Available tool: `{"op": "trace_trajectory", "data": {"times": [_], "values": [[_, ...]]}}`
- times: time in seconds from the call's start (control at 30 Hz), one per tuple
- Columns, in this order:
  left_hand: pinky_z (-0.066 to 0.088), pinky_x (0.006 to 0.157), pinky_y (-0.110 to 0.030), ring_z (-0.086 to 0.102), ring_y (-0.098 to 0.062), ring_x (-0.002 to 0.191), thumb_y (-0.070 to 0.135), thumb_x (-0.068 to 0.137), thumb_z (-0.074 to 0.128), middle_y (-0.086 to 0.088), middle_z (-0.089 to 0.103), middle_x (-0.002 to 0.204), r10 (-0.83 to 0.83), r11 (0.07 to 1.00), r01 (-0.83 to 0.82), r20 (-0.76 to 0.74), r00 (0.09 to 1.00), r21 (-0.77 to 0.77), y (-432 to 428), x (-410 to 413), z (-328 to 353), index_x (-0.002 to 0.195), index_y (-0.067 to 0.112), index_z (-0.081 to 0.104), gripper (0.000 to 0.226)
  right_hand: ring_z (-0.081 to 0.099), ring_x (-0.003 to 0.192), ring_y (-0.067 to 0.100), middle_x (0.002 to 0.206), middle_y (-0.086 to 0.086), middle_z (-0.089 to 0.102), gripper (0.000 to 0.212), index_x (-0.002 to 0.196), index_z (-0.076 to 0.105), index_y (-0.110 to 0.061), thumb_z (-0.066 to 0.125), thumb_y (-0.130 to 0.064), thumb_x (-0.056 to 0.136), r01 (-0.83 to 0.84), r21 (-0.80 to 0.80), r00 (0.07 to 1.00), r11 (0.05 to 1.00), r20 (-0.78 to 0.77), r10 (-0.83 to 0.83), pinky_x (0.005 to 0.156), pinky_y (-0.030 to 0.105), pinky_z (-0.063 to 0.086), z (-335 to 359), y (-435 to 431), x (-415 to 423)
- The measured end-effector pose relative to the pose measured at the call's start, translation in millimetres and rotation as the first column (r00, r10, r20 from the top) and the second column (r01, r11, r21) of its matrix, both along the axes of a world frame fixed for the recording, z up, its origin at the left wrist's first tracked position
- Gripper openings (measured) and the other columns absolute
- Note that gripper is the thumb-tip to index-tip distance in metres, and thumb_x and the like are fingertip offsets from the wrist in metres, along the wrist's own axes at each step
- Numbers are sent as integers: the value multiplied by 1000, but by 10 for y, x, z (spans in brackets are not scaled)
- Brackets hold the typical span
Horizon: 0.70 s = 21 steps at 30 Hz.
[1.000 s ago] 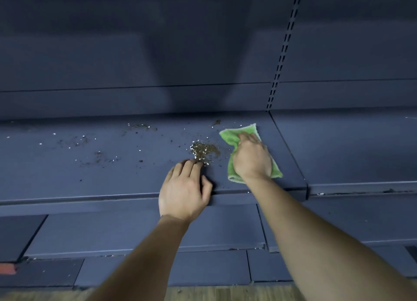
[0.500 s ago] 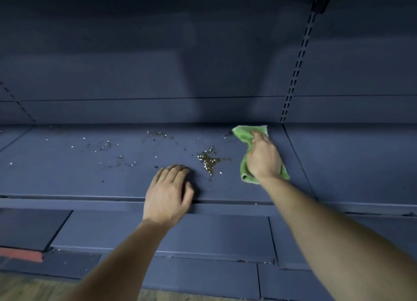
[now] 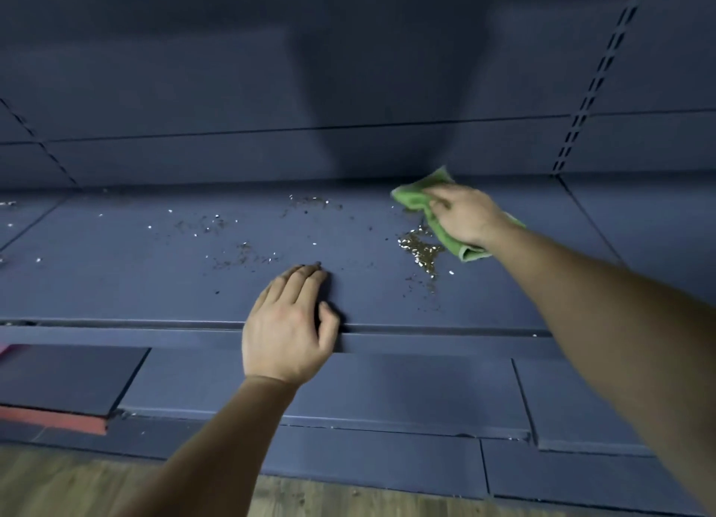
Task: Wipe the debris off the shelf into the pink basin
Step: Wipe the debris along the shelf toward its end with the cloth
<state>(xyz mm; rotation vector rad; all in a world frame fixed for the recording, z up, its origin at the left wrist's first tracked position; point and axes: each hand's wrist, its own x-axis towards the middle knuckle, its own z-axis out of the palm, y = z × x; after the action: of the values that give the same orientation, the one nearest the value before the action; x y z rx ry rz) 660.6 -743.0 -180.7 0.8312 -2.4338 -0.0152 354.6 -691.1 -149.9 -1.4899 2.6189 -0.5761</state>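
The right hand (image 3: 467, 216) presses a green cloth (image 3: 412, 196) flat against the dark blue shelf (image 3: 116, 284), close to the back panel (image 3: 232, 90), its fingers (image 3: 439, 196) stretched over the bunched fabric. A small heap of debris (image 3: 420, 251) lies just left of the cloth; thinner scattered crumbs (image 3: 217, 222) spread further left. The left hand (image 3: 286, 330) rests palm-down at the shelf's front edge, fingers straight and together, holding nothing. A wooden floor (image 3: 58, 485) shows below.
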Motion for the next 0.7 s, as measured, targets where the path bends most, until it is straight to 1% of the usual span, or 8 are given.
{"op": "trace_trajectory", "data": {"times": [0.1,0.2,0.27,0.37,0.4,0.47,0.53,0.7], "values": [[42,98,-35,59,-28,111,26,84,41,-6,67,118,-9,1000,9,19,1000,13,3,8,13,115,6,66,44,48,130,21,143,-9,51,35,131,53,-34,40,-29,99,-200,-43,980,979,16,200,106,32,36,35,-66,403],[44,99,-38,59,-29,112,27,85,41,-7,66,119,-9,1000,8,36,999,30,8,22,35,115,6,66,44,56,120,23,132,-4,62,33,128,56,-34,42,-27,99,-274,-93,953,957,111,283,100,34,43,39,2,632],[45,99,-39,59,-29,112,27,84,42,-6,66,119,-6,999,5,42,999,43,5,25,33,115,7,66,44,59,116,23,127,0,65,32,127,58,-29,43,-23,99,-255,-161,954,953,116,275,95,30,43,75,73,596],[46,99,-39,59,-28,112,27,84,42,-6,66,118,-2,999,0,39,999,45,-8,15,11,115,7,66,44,59,118,24,129,5,64,32,127,59,-19,45,-17,98,-163,-249,983,955,40,178,91,22,38,145,129,282],[46,98,-39,59,-28,112,27,84,42,-6,67,117,-4,999,2,36,999,41,-9,14,4,115,7,66,44,59,119,25,130,5,63,32,127,59,-18,45,-16,98,-136,-232,989,963,19,144,93,23,38,144,132,161],[47,97,-39,59,-28,111,27,83,43,-6,67,116,-6,1000,5,24,1000,29,-16,9,-9,114,7,66,43,55,123,26,134,4,60,34,129,57,-21,43,-19,98,-95,-142,995,985,-5,95,99,30,39,93,118,19],[48,96,-39,59,-28,110,27,83,43,-6,67,116,-9,1000,8,15,1000,24,-22,5,-19,113,7,66,43,53,124,27,136,1,58,35,130,56,-27,42,-23,98,-68,-87,998,994,-10,67,99,36,41,21,96,40],[47,96,-39,59,-27,111,27,83,43,-5,67,116,-6,1000,5,15,1000,29,-20,3,-25,114,8,66,43,53,126,23,137,-4,57,34,129,56,-31,42,-24,99,-202,-89,979,975,-4,203,103,37,42,22,43,381]]}}
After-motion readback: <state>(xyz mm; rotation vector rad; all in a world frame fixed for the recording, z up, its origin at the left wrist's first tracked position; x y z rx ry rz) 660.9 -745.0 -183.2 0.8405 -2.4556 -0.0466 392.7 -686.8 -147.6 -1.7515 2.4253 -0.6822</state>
